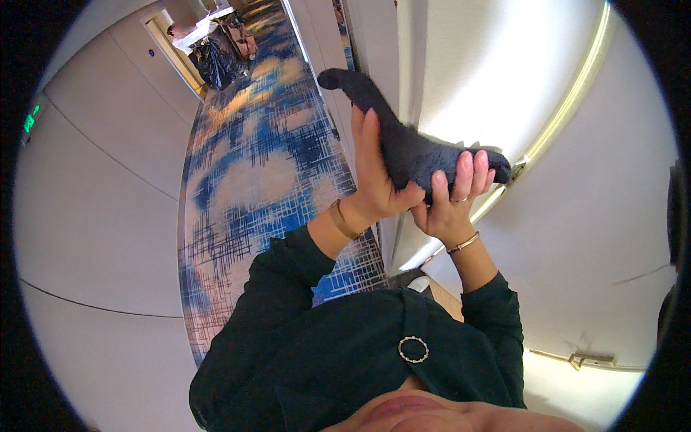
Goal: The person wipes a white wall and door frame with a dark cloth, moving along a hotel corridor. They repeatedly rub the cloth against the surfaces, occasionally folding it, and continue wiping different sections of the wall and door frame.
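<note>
Both my hands hold a folded dark cloth (415,154) raised in front of me. My left hand (372,167) cups its left side, fingers pointing up along it and the thumb pressed near its lower edge. From the right, my right hand (459,200) grips the lower end with its fingers curled over the front. One end of the cloth droops past my left fingertips. Behind it stands a pale, brightly lit door or wall panel (475,81) with a shiny metal edge strip (561,119). I cannot tell whether the cloth touches the strip.
A blue and beige patterned carpet (243,189) runs along the corridor. Far up it, a person (186,35) is beside a cart with a black plastic bag (218,62). A metal handle (591,360) juts out at lower right. A green exit sign (31,120) hangs left.
</note>
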Available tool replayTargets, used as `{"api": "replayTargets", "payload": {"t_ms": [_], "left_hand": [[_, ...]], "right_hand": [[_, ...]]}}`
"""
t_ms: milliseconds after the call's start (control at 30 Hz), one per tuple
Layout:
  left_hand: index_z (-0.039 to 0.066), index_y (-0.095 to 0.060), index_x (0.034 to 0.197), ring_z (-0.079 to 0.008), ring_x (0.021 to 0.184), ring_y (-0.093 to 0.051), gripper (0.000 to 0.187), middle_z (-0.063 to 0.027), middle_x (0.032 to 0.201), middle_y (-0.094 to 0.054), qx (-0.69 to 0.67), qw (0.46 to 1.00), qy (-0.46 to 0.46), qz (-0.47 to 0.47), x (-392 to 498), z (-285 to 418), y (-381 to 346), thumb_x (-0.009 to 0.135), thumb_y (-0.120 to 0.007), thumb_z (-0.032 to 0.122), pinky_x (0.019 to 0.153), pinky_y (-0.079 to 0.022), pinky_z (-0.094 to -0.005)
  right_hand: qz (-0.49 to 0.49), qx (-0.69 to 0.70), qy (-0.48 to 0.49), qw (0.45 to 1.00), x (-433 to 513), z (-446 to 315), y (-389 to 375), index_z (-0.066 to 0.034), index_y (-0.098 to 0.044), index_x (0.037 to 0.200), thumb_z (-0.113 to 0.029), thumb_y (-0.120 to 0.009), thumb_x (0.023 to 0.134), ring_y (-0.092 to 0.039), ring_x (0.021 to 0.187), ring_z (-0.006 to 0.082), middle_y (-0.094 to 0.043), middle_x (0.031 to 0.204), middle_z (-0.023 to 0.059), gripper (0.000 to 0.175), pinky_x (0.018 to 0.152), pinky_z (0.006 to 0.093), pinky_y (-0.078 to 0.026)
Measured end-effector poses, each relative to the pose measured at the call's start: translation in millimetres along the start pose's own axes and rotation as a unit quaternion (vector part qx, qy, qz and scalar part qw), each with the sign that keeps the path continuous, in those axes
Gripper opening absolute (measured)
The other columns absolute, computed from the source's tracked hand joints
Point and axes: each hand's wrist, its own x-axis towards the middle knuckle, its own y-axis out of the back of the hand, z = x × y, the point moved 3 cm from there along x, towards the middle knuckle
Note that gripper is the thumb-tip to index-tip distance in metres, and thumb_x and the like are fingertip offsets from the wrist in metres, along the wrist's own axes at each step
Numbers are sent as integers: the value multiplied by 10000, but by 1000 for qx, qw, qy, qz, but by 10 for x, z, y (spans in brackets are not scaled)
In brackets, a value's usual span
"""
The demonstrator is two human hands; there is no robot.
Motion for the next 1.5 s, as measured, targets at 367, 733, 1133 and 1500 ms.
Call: {"api": "replayTargets", "payload": {"t_ms": [367, 733, 1133, 1500], "left_hand": [[26, 171, 1557, -329, 1459, -246, 1344, -221, 1586, -191, -6, 998, 31, -45, -749, -338, -23, 794, -700, 708, 1215, -168, -477], [182, -8, 1624, -573, 1431, -167, 1116, -347, 1574, -110, 52, 993, 50, -91, -1937, -970, -251, 846, -580, 739, 1151, -170, -659], [71, -409, 1501, -514, 1470, -130, 742, -260, 1606, -234, 163, 937, 95, -295, -2775, -941, -318, 953, -491, 565, 1190, 50, -649], [-122, -7, 1525, -600, 1456, -78, 1160, -432, 1564, -39, 76, 982, 79, -152, -1499, -363, -163, 821, -724, 458, 1199, -88, -603]], "right_hand": [[-53, -10, -1, 999, -679, -105, -87, -273, -658, 1090, -461, -632, 886, -193, 1473, 488, -303, 1607, 161, 278, 1173, 613, -16], [-129, 15, -7, 991, -1691, -87, -207, -277, -660, 1026, -461, -702, 861, -93, 1518, 461, -188, 1667, 128, 252, 1182, 613, -5], [-266, 31, -52, 962, -2789, -125, -136, -271, -671, 1125, -226, -772, 781, -419, 1337, 384, -490, 1409, 56, 361, 1070, 616, -302], [-144, 43, -5, 989, -1347, 7, 43, -215, -681, 1197, -88, -654, 788, -453, 1368, 362, -560, 1408, 75, 430, 1131, 567, -264]]}}
